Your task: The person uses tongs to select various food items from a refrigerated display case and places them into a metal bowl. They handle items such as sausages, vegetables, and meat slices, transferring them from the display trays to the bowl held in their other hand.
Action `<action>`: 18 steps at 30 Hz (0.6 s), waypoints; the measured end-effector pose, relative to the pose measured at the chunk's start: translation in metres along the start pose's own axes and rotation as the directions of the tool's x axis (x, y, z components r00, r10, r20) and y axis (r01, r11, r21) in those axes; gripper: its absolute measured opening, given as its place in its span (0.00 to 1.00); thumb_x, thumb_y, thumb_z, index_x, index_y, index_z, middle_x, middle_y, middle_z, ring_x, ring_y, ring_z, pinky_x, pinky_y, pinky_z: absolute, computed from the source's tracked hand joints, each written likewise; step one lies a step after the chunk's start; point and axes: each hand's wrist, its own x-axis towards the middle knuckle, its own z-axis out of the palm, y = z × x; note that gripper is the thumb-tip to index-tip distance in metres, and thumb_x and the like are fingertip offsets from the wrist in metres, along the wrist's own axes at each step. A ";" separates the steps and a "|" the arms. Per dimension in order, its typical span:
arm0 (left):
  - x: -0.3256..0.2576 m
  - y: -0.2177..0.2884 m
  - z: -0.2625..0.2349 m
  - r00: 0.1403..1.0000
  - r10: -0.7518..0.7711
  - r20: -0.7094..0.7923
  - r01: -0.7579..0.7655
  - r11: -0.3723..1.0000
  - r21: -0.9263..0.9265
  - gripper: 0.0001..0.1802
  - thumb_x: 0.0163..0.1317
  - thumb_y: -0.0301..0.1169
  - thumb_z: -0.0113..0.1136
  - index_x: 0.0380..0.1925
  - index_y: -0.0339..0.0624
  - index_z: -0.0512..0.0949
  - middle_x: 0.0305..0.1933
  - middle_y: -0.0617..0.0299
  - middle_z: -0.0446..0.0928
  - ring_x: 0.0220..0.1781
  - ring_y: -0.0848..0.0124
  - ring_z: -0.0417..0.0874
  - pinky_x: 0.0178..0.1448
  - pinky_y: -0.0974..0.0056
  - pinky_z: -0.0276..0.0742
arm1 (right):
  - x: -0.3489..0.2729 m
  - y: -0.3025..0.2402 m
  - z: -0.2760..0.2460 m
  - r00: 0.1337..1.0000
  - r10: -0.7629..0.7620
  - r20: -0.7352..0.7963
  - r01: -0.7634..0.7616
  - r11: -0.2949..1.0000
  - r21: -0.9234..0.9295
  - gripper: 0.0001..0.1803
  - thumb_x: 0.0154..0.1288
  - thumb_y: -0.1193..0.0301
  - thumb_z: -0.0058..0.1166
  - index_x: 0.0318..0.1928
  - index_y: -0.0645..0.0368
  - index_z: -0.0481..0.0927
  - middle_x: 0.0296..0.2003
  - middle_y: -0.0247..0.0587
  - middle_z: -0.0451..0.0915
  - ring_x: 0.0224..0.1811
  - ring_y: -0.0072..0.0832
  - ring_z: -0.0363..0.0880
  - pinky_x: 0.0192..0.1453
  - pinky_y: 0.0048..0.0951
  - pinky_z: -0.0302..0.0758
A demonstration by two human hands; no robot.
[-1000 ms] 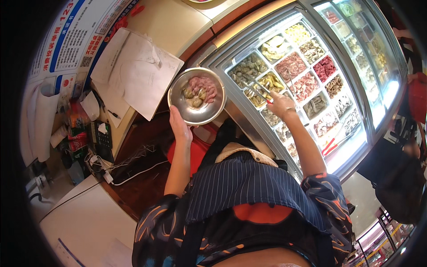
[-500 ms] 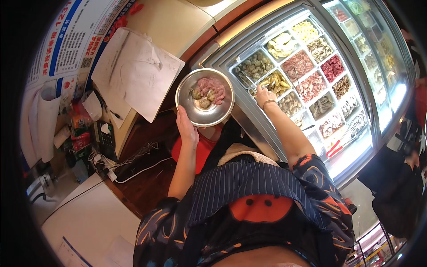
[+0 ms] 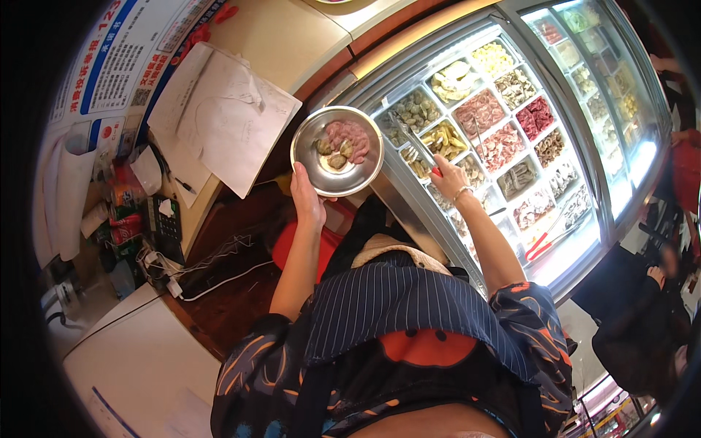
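My left hand [image 3: 307, 198] is gripping the steel bowl [image 3: 336, 151], already holding pink meat slices and some dumplings. My right hand [image 3: 447, 175] is clutching metal tongs [image 3: 412, 142] over the chilled ingredient trays [image 3: 504, 124], picking more.

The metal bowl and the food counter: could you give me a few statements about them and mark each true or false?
1. The left hand holds the metal bowl by its rim. True.
2. The bowl is empty. False: it holds pinkish meat slices and a few darker pieces.
3. The right hand holds metal tongs over the chilled display case. True.
4. The case's trays all hold the same food. False: they differ in colour and kind.
5. The papers lie inside the case. False: on the beige counter.
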 end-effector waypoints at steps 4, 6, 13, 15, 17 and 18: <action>0.002 0.000 0.006 1.000 0.001 -0.002 -0.001 1.000 -0.018 0.23 0.65 0.49 0.35 0.43 0.39 0.65 0.25 0.59 0.74 0.15 0.72 0.75 0.11 0.72 0.69 | -0.031 -0.016 -0.034 0.981 -0.074 -0.180 0.081 0.996 0.030 0.23 0.52 0.63 0.50 0.50 0.52 0.68 0.33 0.52 0.77 0.34 0.46 0.76 0.39 0.41 0.71; 0.002 -0.002 0.007 1.000 0.005 0.017 -0.004 1.000 -0.016 0.23 0.65 0.49 0.35 0.43 0.40 0.65 0.26 0.59 0.74 0.15 0.72 0.75 0.11 0.72 0.69 | -0.047 -0.034 -0.057 0.963 -0.127 -0.236 0.138 0.990 0.030 0.25 0.51 0.64 0.53 0.52 0.56 0.68 0.31 0.51 0.77 0.32 0.44 0.77 0.38 0.38 0.72; 0.005 -0.012 0.041 0.989 -0.051 0.137 0.052 0.999 -0.008 0.25 0.63 0.51 0.37 0.43 0.40 0.64 0.28 0.58 0.75 0.18 0.72 0.77 0.10 0.72 0.70 | -0.094 -0.088 -0.078 0.957 -0.228 -0.180 0.252 0.959 0.125 0.26 0.51 0.68 0.55 0.52 0.59 0.68 0.27 0.48 0.75 0.29 0.39 0.75 0.34 0.33 0.71; 0.003 -0.011 0.055 0.983 -0.050 0.179 0.054 0.998 -0.017 0.25 0.63 0.52 0.37 0.44 0.40 0.64 0.28 0.58 0.75 0.17 0.72 0.77 0.11 0.72 0.70 | -0.100 -0.089 -0.076 0.954 -0.241 -0.177 0.260 0.961 0.095 0.28 0.50 0.67 0.55 0.53 0.60 0.67 0.26 0.45 0.74 0.26 0.37 0.74 0.32 0.33 0.71; -0.001 -0.010 0.063 0.976 -0.057 0.211 0.065 0.997 -0.033 0.26 0.62 0.52 0.37 0.43 0.40 0.64 0.27 0.58 0.75 0.16 0.72 0.76 0.10 0.72 0.70 | -0.112 -0.092 -0.081 0.960 -0.195 -0.201 0.225 0.965 0.134 0.29 0.49 0.67 0.56 0.53 0.61 0.66 0.26 0.44 0.73 0.25 0.35 0.73 0.32 0.32 0.70; -0.002 -0.010 0.066 0.974 -0.056 0.220 0.064 0.997 -0.031 0.26 0.62 0.53 0.37 0.43 0.40 0.64 0.26 0.58 0.75 0.15 0.72 0.76 0.10 0.72 0.70 | -0.117 -0.092 -0.088 0.979 -0.122 -0.165 0.151 0.972 0.179 0.30 0.49 0.67 0.57 0.54 0.62 0.66 0.26 0.40 0.73 0.25 0.27 0.72 0.30 0.27 0.70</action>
